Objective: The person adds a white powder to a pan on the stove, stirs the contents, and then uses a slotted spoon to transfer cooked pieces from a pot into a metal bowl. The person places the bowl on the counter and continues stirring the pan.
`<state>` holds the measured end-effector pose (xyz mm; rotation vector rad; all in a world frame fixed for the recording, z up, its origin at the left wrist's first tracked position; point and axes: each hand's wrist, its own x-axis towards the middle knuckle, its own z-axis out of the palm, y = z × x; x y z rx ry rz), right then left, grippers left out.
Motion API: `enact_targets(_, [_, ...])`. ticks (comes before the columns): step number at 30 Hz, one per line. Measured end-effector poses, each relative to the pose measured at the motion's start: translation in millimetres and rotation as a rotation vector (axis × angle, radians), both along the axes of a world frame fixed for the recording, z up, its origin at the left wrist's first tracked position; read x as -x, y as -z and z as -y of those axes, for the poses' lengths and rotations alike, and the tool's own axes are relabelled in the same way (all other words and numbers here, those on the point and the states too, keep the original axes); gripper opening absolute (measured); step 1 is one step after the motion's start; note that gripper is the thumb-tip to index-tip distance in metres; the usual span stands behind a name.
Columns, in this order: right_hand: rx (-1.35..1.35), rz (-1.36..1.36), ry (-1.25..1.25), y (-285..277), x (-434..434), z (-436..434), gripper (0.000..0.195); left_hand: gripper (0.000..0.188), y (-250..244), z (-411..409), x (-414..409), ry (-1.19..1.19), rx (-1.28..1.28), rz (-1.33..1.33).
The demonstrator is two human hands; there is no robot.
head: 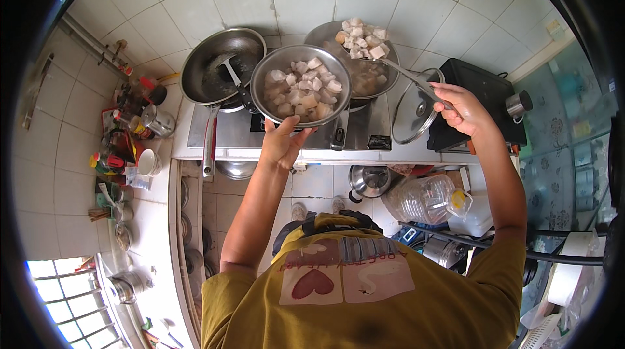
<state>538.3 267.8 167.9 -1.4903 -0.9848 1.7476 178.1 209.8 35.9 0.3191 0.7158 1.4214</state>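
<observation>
My left hand (284,141) grips the near rim of a steel bowl (345,86) filled with pale meat chunks (305,86). In my right hand (459,107) is the long handle of a metal skimmer (407,73), its head heaped with more meat chunks (362,39). The skimmer's head is over a large wok (322,31), in which cloudy liquid and further chunks show. Left of the bowl, a second frying pan (197,73) holds a spatula (234,75) with a black handle. Both pans are on a steel gas stove (312,141); the bowl hides part of it.
A glass lid (415,109) leans by a black box-shaped appliance (454,100) at the right. Bottles (132,124), a steel canister (157,121) and white bowls (149,162) crowd the left counter. The frying pan's handle (209,153) juts past the counter edge. Below are a kettle (369,180) and a plastic jug (425,197).
</observation>
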Motion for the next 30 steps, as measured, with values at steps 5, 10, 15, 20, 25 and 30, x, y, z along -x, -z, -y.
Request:
enact_targets(5, [-0.012, 0.012, -0.011, -0.8, -1.2, 0.0, 0.042, 0.059, 2.7, 0.5, 0.3, -0.007, -0.004, -0.001])
enact_targets(10, [-0.02, 0.015, -0.011, -1.4, -1.3, 1.0, 0.041, 0.059, 2.2, 1.5, -0.9, -0.031, 0.034, -0.006])
enact_targets(15, [-0.021, 0.014, -0.013, -0.4, -3.9, 0.4, 0.04, 0.058, -1.3, 3.3, -1.9, -0.022, 0.026, -0.016])
enact_targets(20, [-0.017, 0.014, -0.005, 0.1, -4.8, 0.2, 0.039, 0.06, -4.3, 4.1, -2.3, -0.015, 0.017, -0.027])
enact_targets(25, [-0.016, 0.009, -0.016, -0.7, -4.8, 0.4, 0.04, 0.06, -3.7, 3.9, -2.1, -0.014, 0.025, -0.016])
enact_targets(30, [-0.019, 0.014, -0.001, 0.2, -3.7, 0.1, 0.036, 0.059, -0.1, 3.7, -1.9, -0.021, 0.025, -0.021])
